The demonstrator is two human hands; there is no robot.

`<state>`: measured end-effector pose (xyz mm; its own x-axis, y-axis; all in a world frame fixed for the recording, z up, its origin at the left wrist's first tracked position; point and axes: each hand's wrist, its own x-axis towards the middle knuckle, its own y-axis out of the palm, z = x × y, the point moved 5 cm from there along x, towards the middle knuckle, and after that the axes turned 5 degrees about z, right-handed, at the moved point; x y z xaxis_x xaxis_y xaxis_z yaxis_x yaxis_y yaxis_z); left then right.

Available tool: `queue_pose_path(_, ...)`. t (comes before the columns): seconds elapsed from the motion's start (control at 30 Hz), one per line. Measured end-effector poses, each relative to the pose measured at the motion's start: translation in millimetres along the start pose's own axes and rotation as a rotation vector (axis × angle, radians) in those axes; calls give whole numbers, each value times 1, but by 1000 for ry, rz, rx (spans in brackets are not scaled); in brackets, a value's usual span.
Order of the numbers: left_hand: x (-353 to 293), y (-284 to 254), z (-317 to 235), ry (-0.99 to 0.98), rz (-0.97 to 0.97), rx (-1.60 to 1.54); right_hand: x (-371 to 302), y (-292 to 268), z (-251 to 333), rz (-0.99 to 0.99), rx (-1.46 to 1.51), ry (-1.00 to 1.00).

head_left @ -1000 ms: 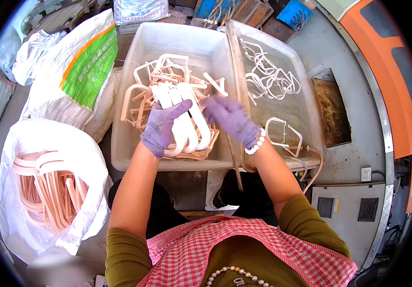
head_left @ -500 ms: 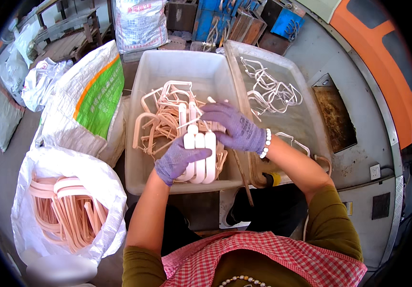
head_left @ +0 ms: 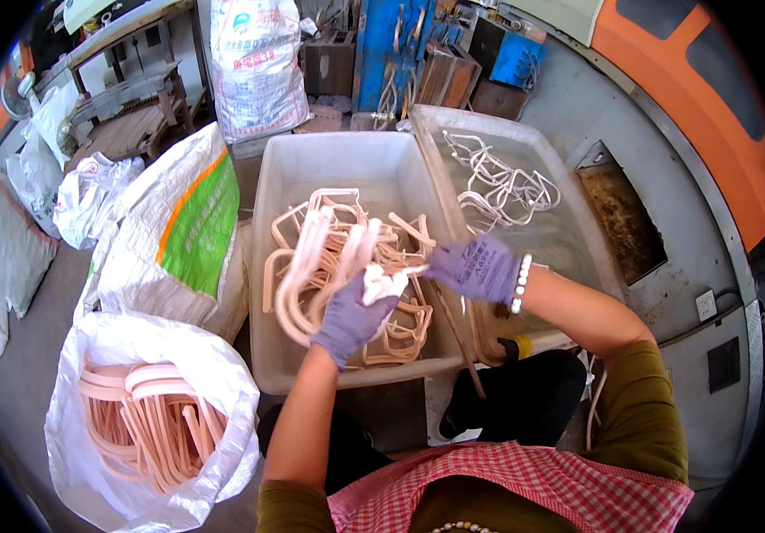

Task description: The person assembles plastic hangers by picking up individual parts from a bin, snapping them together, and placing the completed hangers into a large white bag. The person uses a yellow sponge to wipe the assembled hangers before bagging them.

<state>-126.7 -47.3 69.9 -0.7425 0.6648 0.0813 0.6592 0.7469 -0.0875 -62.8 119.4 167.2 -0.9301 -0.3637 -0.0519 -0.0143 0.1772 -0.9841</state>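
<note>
Both of my hands wear purple-grey work gloves. My left hand (head_left: 354, 322) grips a bundle of pale pink, curved plastic frames (head_left: 307, 266), partly smeared by motion, their ends together above my fingers. To its right, my right hand (head_left: 478, 268) pinches a thin light piece (head_left: 416, 270) that reaches toward the bundle; whether it is joined to the frames I cannot tell. Beneath both hands, more pink plastic frames (head_left: 409, 330) lie tangled in a whitish plastic bin (head_left: 351, 160).
Another bin (head_left: 569, 218) at the right holds thin white plastic scraps (head_left: 502, 182). A white sack (head_left: 156, 484) of stacked pink frames stands at the near left, below a green-and-white sack (head_left: 196, 222). A thin stick (head_left: 458, 333) leans between the bins.
The bundle in my left hand has tipped over to the left from an upright position. My right hand has drawn away to the right and lower, pinching a thin piece. The view has shifted.
</note>
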Motion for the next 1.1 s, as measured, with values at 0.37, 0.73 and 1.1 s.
queue_pose_path(0.37,7,29,31,-130,-141,125,1,-22,90,310,1505,-91)
queue_pose_path(0.73,1,3,36,-273,-307,-560,228,-226,95,-1002,1492,-496)
queue_pose_path(1.1,-16,-130,12,47,-815,-447,263,20,25,-208,687,32)
